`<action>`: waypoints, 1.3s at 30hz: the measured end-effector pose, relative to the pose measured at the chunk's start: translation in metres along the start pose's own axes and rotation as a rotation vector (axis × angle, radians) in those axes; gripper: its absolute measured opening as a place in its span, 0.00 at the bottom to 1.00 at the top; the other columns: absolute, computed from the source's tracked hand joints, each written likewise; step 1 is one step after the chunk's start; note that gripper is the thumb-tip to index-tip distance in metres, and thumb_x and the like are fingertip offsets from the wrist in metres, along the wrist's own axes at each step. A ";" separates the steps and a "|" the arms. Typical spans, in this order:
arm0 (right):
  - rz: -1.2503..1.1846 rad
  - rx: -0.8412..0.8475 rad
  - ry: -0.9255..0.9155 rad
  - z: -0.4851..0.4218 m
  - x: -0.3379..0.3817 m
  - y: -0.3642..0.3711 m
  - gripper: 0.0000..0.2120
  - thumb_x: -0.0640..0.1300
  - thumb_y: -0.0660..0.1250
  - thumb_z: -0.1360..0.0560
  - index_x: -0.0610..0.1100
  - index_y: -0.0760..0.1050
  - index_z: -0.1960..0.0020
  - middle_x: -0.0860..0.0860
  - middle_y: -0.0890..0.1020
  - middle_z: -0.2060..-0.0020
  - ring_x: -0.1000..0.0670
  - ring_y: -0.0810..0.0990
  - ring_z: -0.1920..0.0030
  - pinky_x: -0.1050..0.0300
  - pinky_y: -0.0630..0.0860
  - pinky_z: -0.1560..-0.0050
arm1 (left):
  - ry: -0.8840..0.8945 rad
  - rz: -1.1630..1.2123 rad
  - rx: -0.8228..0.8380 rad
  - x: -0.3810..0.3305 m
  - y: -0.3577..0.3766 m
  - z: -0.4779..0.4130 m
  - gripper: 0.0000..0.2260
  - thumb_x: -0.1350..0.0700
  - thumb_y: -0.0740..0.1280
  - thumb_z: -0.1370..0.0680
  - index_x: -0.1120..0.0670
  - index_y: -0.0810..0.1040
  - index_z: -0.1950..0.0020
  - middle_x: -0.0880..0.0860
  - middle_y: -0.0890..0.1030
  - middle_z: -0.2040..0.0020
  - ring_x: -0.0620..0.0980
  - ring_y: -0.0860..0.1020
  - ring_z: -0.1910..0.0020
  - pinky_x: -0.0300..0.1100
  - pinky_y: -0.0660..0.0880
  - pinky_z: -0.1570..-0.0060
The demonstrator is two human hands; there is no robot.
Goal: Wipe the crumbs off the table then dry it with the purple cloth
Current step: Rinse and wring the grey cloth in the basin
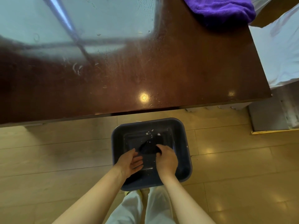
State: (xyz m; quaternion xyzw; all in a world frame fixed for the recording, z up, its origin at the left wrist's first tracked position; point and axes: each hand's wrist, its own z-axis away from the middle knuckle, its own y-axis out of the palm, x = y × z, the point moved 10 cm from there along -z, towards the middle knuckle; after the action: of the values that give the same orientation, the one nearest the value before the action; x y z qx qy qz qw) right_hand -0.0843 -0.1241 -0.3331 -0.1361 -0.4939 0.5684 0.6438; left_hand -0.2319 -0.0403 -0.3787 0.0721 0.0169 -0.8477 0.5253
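Two hands over a dark bin point(181, 159) below the desk point(178, 70) edge.
Left hand point(131, 162) open, empty; right hand point(166, 159) gripping dark cloth point(148, 148); purple cloth point(221, 10) at 1 o'clock.

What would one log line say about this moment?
left hand: open over bin | right hand: holding dark cloth | crumbs: in bin | purple cloth: on table

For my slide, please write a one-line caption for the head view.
Both hands over a dark bin holding crumbs; purple cloth waits on the table.
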 end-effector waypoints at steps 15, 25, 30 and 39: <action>-0.103 0.208 -0.091 -0.006 0.009 0.012 0.17 0.37 0.62 0.26 0.50 0.76 0.40 0.50 0.79 0.43 0.50 0.77 0.43 0.58 0.73 0.43 | -0.034 0.120 0.042 0.002 0.014 -0.002 0.11 0.52 0.64 0.23 0.59 0.74 0.46 0.63 0.80 0.48 0.59 0.79 0.49 0.49 0.76 0.52; 0.054 0.026 -0.299 -0.008 0.017 -0.032 0.16 0.39 0.64 0.27 0.51 0.76 0.41 0.51 0.81 0.50 0.48 0.75 0.47 0.53 0.75 0.50 | 0.170 0.023 -0.053 -0.034 0.012 0.000 0.02 0.63 0.65 0.26 0.58 0.77 0.56 0.52 0.76 0.75 0.45 0.73 0.77 0.36 0.75 0.75; 0.093 0.122 -0.220 -0.009 0.002 -0.019 0.16 0.39 0.62 0.25 0.51 0.75 0.39 0.51 0.80 0.46 0.48 0.74 0.43 0.53 0.75 0.47 | 0.127 -0.147 -0.079 -0.027 0.013 0.006 0.03 0.65 0.64 0.26 0.60 0.75 0.60 0.54 0.77 0.74 0.44 0.69 0.77 0.33 0.68 0.77; 0.050 0.013 -0.246 -0.009 -0.002 -0.025 0.16 0.38 0.64 0.26 0.51 0.76 0.41 0.52 0.80 0.47 0.49 0.74 0.45 0.53 0.75 0.49 | 0.167 -0.193 -0.072 -0.027 0.015 0.004 0.03 0.64 0.63 0.26 0.58 0.75 0.58 0.54 0.74 0.70 0.46 0.69 0.72 0.37 0.68 0.69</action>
State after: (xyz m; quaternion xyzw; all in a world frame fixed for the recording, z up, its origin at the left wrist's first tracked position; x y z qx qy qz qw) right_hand -0.0615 -0.1300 -0.3198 -0.0738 -0.5619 0.5998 0.5648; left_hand -0.2069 -0.0234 -0.3698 0.1214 0.0978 -0.8842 0.4403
